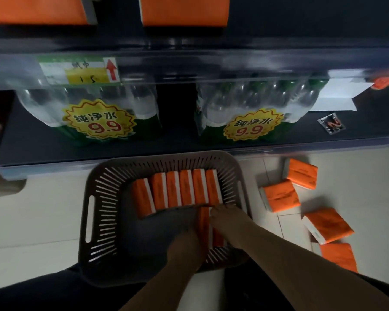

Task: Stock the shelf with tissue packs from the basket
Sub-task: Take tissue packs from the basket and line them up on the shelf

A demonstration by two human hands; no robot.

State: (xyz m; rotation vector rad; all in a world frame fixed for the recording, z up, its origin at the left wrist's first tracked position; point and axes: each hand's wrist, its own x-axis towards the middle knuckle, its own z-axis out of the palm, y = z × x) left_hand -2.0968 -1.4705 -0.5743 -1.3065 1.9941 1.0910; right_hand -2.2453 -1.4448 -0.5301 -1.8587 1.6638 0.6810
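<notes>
The grey slatted basket (166, 154) sits on the pale tiled floor (43, 221), touching the front edge of the low dark shelf (177, 135). Along the basket's far side, a row of 6 tissue packs (177, 191) stands on edge, orange wrappers with white sides, packed face to face.

Both hands reach into the near right part of the basket. The left hand (186, 241) is knuckles-up, with its fingers pointing down against the left face of an upright pack (203, 223). The right hand (225, 221) lies over the right side, its fingertips reaching the near end of the row. A second pack (218, 240) shows between the 2 forearms. The hands flank these packs closely, but blur hides the fingers, so I cannot tell whether either hand is pinching a pack or only pressing against it.

On the floor to the right of the basket lie 4 loose packs (281, 195), scattered flat and apart from one another.

The shelf carries 2 shrink-wrapped bundles of water bottles, the left bundle (94, 113) and the right bundle (252, 117), each with a yellow starburst label reading 9.9. A price tag (79, 70) with a red arrow hangs on the rail above. On the level above that, large orange packages (184, 10) stand at the far edge of view.
</notes>
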